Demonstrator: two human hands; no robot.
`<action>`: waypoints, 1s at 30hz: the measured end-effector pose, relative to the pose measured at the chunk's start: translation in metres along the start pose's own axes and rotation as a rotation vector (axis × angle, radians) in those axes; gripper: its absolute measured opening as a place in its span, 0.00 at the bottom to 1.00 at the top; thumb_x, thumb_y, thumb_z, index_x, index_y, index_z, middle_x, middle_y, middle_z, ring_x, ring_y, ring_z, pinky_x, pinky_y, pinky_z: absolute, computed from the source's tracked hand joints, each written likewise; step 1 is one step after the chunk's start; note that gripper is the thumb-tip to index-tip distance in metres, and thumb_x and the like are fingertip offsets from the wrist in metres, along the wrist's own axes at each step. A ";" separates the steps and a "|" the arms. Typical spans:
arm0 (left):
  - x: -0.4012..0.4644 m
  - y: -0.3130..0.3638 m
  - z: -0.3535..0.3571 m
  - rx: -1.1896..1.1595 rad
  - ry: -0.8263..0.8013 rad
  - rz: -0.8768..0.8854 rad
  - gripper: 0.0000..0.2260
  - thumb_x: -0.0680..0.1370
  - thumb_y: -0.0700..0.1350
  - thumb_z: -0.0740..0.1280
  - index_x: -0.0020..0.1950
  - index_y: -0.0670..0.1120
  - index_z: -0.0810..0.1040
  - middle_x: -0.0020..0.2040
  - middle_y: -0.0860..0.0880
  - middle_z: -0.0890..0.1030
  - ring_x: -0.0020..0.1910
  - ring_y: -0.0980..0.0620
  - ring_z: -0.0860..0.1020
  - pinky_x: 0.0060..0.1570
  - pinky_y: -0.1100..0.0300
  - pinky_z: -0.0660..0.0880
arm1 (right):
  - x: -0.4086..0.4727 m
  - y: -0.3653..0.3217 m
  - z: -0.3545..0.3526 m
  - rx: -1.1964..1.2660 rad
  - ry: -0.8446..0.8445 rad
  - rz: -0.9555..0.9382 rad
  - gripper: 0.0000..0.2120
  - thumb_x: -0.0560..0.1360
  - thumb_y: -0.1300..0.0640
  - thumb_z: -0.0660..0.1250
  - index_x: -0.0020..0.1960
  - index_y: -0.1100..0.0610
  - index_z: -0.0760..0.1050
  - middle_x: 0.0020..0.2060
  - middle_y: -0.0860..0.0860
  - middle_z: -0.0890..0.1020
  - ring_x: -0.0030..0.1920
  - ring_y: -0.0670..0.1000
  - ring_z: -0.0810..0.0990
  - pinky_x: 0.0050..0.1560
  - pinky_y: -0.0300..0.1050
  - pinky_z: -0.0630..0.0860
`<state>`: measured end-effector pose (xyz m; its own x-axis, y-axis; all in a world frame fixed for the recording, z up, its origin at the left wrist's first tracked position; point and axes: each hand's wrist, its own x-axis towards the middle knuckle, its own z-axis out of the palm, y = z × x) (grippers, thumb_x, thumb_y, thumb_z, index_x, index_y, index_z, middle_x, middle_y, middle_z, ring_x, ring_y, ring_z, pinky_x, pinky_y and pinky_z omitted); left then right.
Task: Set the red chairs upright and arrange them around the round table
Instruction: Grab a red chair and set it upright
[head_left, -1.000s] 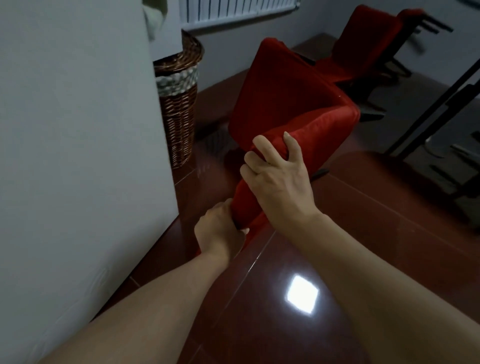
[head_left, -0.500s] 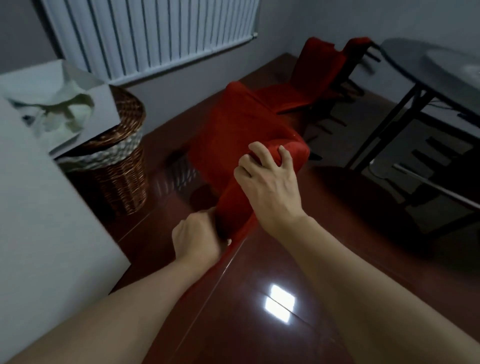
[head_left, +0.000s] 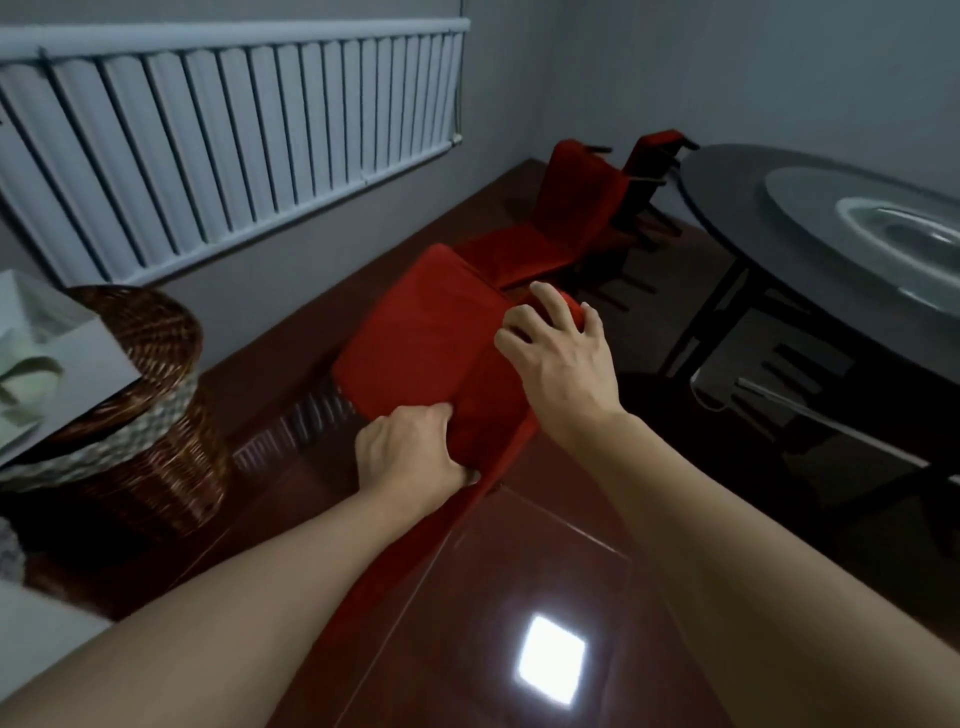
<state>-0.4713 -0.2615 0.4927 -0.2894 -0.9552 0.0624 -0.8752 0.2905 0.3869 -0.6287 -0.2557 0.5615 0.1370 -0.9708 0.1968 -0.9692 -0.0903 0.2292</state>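
Note:
A red upholstered chair (head_left: 421, 338) stands tilted in front of me, its seat facing up and away. My right hand (head_left: 561, 364) grips the top edge of its backrest, fingers curled over the padding. My left hand (head_left: 410, 457) grips the lower left side of the same backrest. Two more red chairs (head_left: 571, 208) lie tipped over against each other on the floor behind it, their dark legs sticking out. The round dark table (head_left: 727, 208) with a glass turntable on top stands at the right.
A wicker basket (head_left: 156, 415) stands at the left, with a white box of tissues above it. A white radiator (head_left: 234, 130) runs along the back wall. The glossy dark red floor (head_left: 519, 597) reflects a ceiling light. Dark table legs (head_left: 717, 317) stand right of the chair.
The held chair has swung up from lying on its side toward upright, and my view has risen, bringing in the radiator and the round table. Both hands keep their grip.

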 end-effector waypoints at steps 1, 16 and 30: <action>0.010 0.015 -0.001 0.002 0.003 0.004 0.20 0.63 0.63 0.75 0.44 0.53 0.74 0.42 0.54 0.80 0.47 0.49 0.80 0.41 0.57 0.69 | 0.006 0.018 -0.001 0.011 -0.003 0.000 0.17 0.78 0.58 0.63 0.66 0.50 0.70 0.67 0.48 0.67 0.76 0.56 0.47 0.71 0.66 0.55; 0.130 0.168 0.010 0.087 0.110 -0.133 0.28 0.66 0.64 0.73 0.60 0.53 0.74 0.52 0.54 0.76 0.54 0.50 0.78 0.41 0.59 0.66 | 0.068 0.194 0.013 -0.015 -0.010 -0.175 0.23 0.79 0.52 0.57 0.74 0.49 0.59 0.74 0.54 0.58 0.77 0.58 0.43 0.71 0.63 0.35; 0.213 0.245 0.038 0.074 -0.025 -0.004 0.44 0.64 0.62 0.74 0.72 0.60 0.51 0.67 0.53 0.71 0.60 0.47 0.76 0.54 0.50 0.73 | 0.118 0.314 0.042 -0.032 -0.107 -0.160 0.30 0.74 0.52 0.68 0.73 0.46 0.60 0.70 0.54 0.63 0.74 0.59 0.52 0.71 0.69 0.42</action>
<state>-0.7617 -0.3919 0.5660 -0.2942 -0.9550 0.0374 -0.9026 0.2905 0.3178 -0.9256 -0.4077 0.6168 0.2651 -0.9627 0.0533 -0.9295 -0.2405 0.2796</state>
